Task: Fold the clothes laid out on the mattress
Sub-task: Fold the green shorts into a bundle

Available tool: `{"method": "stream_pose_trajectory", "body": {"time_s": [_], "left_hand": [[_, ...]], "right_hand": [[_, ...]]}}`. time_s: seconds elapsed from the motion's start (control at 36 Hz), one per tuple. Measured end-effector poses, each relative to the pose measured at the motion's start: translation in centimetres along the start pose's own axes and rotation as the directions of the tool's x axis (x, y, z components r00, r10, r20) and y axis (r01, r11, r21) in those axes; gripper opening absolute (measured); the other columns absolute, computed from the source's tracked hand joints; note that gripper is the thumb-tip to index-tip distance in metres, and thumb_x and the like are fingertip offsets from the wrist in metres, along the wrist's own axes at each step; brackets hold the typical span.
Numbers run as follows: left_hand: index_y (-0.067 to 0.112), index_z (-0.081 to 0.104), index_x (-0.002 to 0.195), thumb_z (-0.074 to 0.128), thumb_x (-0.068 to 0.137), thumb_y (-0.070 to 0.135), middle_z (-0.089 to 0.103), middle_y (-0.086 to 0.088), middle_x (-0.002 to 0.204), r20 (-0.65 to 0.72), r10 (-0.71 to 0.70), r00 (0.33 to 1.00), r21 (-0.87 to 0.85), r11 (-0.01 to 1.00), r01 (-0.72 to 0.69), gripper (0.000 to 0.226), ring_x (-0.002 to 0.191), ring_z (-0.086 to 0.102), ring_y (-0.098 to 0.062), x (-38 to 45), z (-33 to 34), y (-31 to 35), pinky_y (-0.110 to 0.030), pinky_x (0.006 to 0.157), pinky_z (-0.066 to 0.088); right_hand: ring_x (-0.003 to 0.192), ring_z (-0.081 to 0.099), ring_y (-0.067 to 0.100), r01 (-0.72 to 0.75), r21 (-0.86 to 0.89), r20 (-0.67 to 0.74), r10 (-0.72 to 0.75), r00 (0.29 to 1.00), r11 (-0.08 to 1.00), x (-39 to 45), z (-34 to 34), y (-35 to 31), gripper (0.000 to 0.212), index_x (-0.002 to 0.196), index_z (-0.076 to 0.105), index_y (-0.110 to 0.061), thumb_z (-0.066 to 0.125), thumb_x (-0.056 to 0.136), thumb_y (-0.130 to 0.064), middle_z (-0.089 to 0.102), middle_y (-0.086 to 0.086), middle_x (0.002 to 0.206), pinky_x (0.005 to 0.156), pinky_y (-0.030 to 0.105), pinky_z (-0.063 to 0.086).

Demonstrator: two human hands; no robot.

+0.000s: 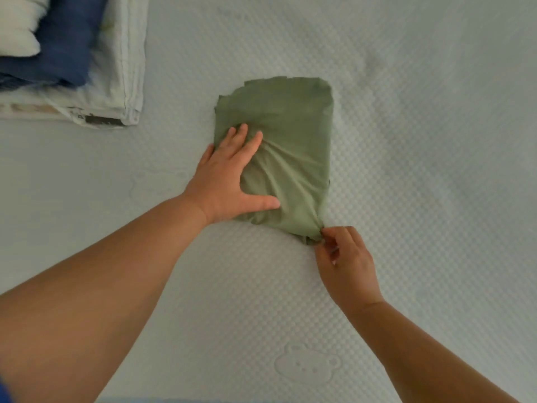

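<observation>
Your left hand (pixel 229 175) lies flat on the green garment (pixel 279 158), fingers straight and spread, thumb out along the near part of the cloth; it presses the garment's left half into the mattress (pixel 421 141). Creases fan out from under those fingers toward the garment's near right corner. Your right hand (pixel 345 257) is at that corner, fingers curled and pinching the bunched cloth there, so the fabric is drawn taut between your two hands. What the fingertips grip exactly is hard to make out, since they curl over the cloth.

The garment sits near the middle of the mattress as a folded, roughly rectangular packet, its far edge a little ragged and its near end narrowing toward your right hand. You cannot tell what kind of garment it is from this fold.

To the right and beyond the garment the quilted mattress runs bare to the frame's edge; a faint bear outline is stitched into it near you, between your forearms. At the far left lies a pile (pixel 72 62) of folded cloth, blue and white over pale sheets, well apart from the garment and cut off by the frame's left and top edges.
</observation>
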State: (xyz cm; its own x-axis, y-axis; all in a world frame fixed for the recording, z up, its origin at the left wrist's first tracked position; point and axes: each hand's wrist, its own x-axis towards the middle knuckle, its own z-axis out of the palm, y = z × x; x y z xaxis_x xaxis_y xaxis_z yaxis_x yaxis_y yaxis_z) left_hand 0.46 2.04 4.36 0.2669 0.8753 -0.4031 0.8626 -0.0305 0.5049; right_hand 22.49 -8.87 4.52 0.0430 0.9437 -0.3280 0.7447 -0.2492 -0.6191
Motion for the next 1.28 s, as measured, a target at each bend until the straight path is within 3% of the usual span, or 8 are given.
{"method": "stream_pose_trajectory", "body": {"time_s": [0.11,0.28,0.39,0.53,0.61,0.78,0.97,1.28], "left_hand": [[0.021,0.021,0.149,0.069,0.067,0.063,0.026,-0.013,0.152,-0.259,-0.252,0.932,-0.166,0.963,0.214,0.103,0.139,0.022,-0.027,-1.9,-0.2,0.0,-0.037,0.114,0.016],[0.015,0.05,0.125,0.069,0.074,0.048,0.059,-0.008,0.118,-0.116,-0.645,0.756,-0.542,0.678,0.496,0.063,0.109,0.055,-0.027,-3.6,1.2,1.1,-0.033,0.089,0.044],[0.016,0.059,0.101,0.065,0.079,0.038,0.063,-0.003,0.098,-0.032,-0.749,0.661,-0.693,0.494,0.526,0.032,0.093,0.059,-0.024,-3.6,1.3,1.8,-0.03,0.075,0.043],[0.009,0.06,0.079,0.05,0.082,-0.001,0.065,-0.012,0.087,0.266,-0.741,0.617,-0.929,-0.026,0.369,0.015,0.072,0.061,-0.022,-3.6,0.2,3.1,-0.029,0.064,0.051],[-0.002,0.058,0.078,0.038,0.079,-0.014,0.062,-0.014,0.078,0.382,-0.684,0.621,-0.924,-0.27,0.27,0.023,0.066,0.06,-0.023,-5.0,-0.5,4.4,-0.025,0.049,0.052],[-0.003,0.061,0.102,0.034,0.065,-0.01,0.07,-0.016,0.098,0.493,-0.425,0.759,-0.802,-0.561,0.207,0.047,0.078,0.07,-0.026,-11.0,-4.0,7.2,-0.03,0.058,0.058],[-0.007,0.06,0.106,0.041,0.058,-0.007,0.069,-0.02,0.101,0.443,-0.435,0.784,-0.791,-0.602,0.113,0.051,0.081,0.069,-0.028,-17.8,-9.0,9.2,-0.035,0.069,0.059],[0.002,0.06,0.11,0.032,0.08,-0.013,0.07,-0.015,0.102,0.069,-0.647,0.76,-0.934,-0.309,-0.178,0.044,0.083,0.07,-0.026,-22.2,-21.9,0.0,-0.031,0.061,0.056]], "right_hand": [[0.08,0.051,-0.007,-0.131,0.059,0.028,0.13,0.991,0.99,1.9,-1.6,-1.4,0.026,0.113,0.059,-0.018,0.053,0.09,-0.03,0.052,-0.015,0.098,0.065,0.006,0.04],[0.087,0.054,0.009,-0.405,0.183,0.242,0.358,0.902,0.896,7.3,-2.3,-4.3,0.051,0.126,0.048,-0.02,0.063,0.083,-0.044,0.056,-0.006,0.11,0.068,0.023,0.041],[0.097,0.065,0.018,-0.635,0.5,0.55,0.351,0.758,0.589,6.3,-1.7,-4.5,0.044,0.115,0.058,-0.014,0.075,0.076,-0.023,0.068,0.0,0.11,0.084,0.033,0.053],[0.092,0.069,0.017,-0.664,0.697,0.599,0.289,0.747,0.27,5.3,-1.7,-4.7,0.044,0.108,0.062,-0.009,0.073,0.065,-0.008,0.072,0.002,0.101,0.071,0.027,0.055],[0.09,0.069,0.017,-0.626,0.731,0.563,0.279,0.778,0.271,4.3,-3.4,-5.6,0.033,0.106,0.063,-0.01,0.065,0.076,0.003,0.072,0.002,0.101,0.068,0.026,0.056],[0.095,0.068,0.023,-0.587,0.713,0.56,0.192,0.806,0.383,1.4,-9.1,-8.7,0.038,0.109,0.061,-0.014,0.063,0.078,0.006,0.071,0.005,0.104,0.078,0.036,0.056],[0.093,0.069,0.026,-0.543,0.692,0.601,0.037,0.798,0.476,-2.2,-12.7,-13.7,0.041,0.114,0.058,-0.015,0.062,0.078,0.004,0.071,0.006,0.103,0.068,0.033,0.056],[0.091,0.066,0.007,-0.199,0.709,0.424,-0.184,0.887,0.676,0.6,-6.5,-30.1,0.047,0.102,0.057,-0.036,0.068,0.077,0.002,0.07,-0.016,0.095,0.076,0.028,0.052]]}}
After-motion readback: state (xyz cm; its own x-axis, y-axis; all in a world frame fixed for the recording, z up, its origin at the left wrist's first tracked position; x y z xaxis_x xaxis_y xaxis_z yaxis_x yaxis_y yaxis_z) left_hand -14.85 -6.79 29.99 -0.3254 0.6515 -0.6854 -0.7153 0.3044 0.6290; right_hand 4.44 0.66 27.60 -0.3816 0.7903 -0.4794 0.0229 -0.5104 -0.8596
